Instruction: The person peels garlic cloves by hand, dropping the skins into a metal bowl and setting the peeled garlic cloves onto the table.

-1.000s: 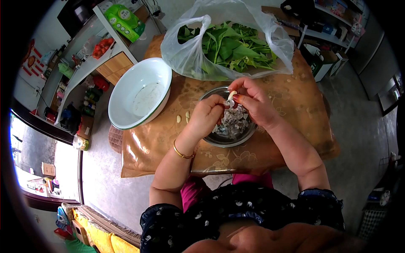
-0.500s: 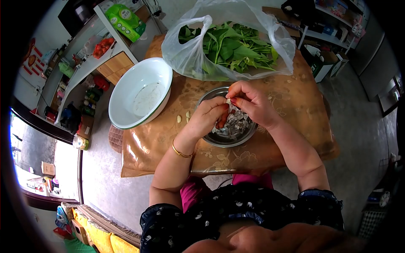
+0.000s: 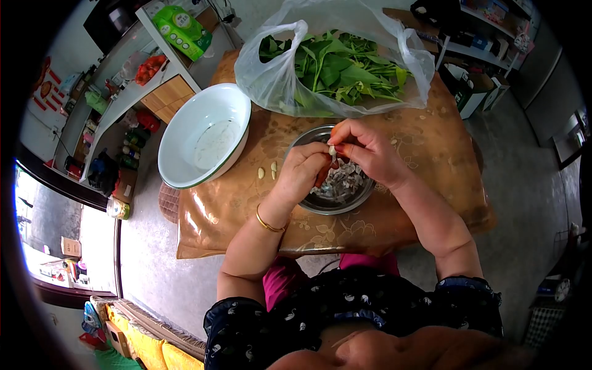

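Observation:
Both hands meet above a steel bowl (image 3: 336, 209) that holds papery garlic skins (image 3: 339, 185). Between my fingertips is a small white garlic clove (image 3: 332, 150). My left hand (image 3: 302, 168) pinches it from the left, fingers curled, with a gold bangle on that wrist. My right hand (image 3: 368, 151) pinches it from the right with thumb and forefinger. Several peeled garlic cloves (image 3: 261, 173) lie on the table just left of my left hand. My hands cover part of the bowl's far side.
A white enamel basin (image 3: 179, 179) with a dark rim stands at the table's left. Behind the bowl sits a clear plastic bag (image 3: 265, 92) of green leaves (image 3: 345, 68). A shiny brown cloth (image 3: 431, 191) covers the table.
The clove shows more plainly between my fingertips now. My left hand has shifted slightly, its fingers more curled; my right hand stays nearly where it was.

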The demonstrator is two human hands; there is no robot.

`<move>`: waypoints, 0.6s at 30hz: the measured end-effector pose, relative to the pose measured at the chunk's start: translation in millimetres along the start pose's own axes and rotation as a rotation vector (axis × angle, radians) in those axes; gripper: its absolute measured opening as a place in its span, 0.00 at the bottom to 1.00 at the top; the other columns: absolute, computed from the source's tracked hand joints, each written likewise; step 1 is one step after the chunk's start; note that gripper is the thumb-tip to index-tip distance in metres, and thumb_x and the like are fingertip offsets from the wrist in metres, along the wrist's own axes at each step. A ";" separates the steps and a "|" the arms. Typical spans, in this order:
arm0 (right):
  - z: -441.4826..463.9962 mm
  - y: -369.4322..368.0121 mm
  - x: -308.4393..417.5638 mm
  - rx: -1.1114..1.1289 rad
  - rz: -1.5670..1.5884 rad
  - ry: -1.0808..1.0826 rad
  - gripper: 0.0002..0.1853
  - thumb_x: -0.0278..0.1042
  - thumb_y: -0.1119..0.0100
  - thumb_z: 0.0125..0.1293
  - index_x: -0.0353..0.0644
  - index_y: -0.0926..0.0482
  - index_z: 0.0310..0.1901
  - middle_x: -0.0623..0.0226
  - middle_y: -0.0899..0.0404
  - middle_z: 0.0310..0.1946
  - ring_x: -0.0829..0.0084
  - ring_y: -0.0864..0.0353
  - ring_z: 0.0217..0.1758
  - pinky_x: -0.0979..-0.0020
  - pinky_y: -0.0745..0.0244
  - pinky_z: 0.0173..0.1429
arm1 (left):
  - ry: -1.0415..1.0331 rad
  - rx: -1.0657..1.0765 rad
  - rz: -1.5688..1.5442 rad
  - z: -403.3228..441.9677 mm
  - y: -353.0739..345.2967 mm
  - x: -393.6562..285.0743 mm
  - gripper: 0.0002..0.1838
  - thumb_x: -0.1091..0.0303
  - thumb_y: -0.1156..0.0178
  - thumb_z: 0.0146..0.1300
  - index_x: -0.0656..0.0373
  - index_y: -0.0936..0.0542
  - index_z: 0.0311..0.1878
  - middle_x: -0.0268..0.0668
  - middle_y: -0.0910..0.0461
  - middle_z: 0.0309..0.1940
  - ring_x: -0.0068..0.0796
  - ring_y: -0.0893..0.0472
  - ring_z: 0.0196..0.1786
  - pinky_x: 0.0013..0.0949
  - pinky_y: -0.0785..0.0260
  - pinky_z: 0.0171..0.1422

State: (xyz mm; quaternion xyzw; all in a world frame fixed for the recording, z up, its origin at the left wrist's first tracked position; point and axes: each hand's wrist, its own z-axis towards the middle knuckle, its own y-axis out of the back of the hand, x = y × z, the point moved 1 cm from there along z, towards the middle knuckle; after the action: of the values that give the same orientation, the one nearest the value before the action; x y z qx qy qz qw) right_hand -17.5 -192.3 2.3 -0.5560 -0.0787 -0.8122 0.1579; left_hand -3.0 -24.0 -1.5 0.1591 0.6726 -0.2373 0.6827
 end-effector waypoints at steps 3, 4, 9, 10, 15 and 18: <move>0.6 -0.3 -5.3 -0.032 0.231 -0.105 0.05 0.19 0.51 0.63 0.38 0.26 0.38 0.70 0.27 0.37 0.82 0.29 0.39 0.80 0.32 0.45 | -0.054 -0.012 0.102 -1.9 -1.3 -2.3 0.11 0.73 0.53 0.59 0.69 0.24 0.29 0.31 0.32 0.13 0.19 0.37 0.15 0.22 0.46 0.21; 0.7 -1.6 -5.2 -0.053 0.279 -0.121 0.05 0.20 0.50 0.63 0.39 0.26 0.38 0.71 0.27 0.36 0.82 0.28 0.38 0.80 0.31 0.44 | -0.061 -0.013 0.114 -2.3 -1.5 -2.7 0.11 0.73 0.53 0.59 0.69 0.24 0.29 0.31 0.32 0.13 0.18 0.37 0.15 0.22 0.46 0.21; -1.4 -6.0 4.3 -0.118 -0.118 0.009 0.05 0.21 0.51 0.64 0.38 0.26 0.40 0.71 0.25 0.33 0.83 0.28 0.36 0.81 0.31 0.40 | -0.085 -0.021 0.103 -1.8 0.4 -1.8 0.11 0.73 0.53 0.60 0.68 0.23 0.29 0.30 0.32 0.14 0.17 0.36 0.17 0.21 0.46 0.21; -2.7 -8.9 6.3 -0.134 -0.227 0.074 0.06 0.21 0.51 0.64 0.38 0.26 0.41 0.71 0.25 0.33 0.83 0.28 0.35 0.81 0.32 0.40 | -0.099 -0.030 0.108 -1.2 1.1 0.2 0.11 0.73 0.53 0.60 0.68 0.23 0.29 0.30 0.32 0.14 0.17 0.36 0.17 0.21 0.46 0.21; -2.5 -12.3 7.6 -0.174 -0.476 0.249 0.06 0.20 0.50 0.62 0.33 0.26 0.41 0.62 0.24 0.33 0.74 0.24 0.35 0.75 0.29 0.41 | -0.103 -0.071 0.108 -1.5 0.7 -0.7 0.10 0.74 0.53 0.60 0.67 0.23 0.29 0.30 0.31 0.15 0.16 0.35 0.17 0.21 0.45 0.22; -3.3 -10.8 8.4 -0.136 -0.422 0.194 0.08 0.20 0.49 0.62 0.33 0.26 0.42 0.61 0.23 0.34 0.73 0.24 0.36 0.75 0.29 0.41 | -0.144 -0.082 0.189 -1.3 0.6 2.5 0.10 0.74 0.53 0.60 0.67 0.23 0.29 0.30 0.30 0.16 0.15 0.34 0.18 0.21 0.45 0.22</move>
State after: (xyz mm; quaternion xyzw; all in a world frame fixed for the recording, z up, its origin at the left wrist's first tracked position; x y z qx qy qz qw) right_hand -26.9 -184.5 9.3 -0.4562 -0.1226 -0.8802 -0.0462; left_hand -3.8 -23.1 -4.1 0.1763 0.6130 -0.1551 0.7544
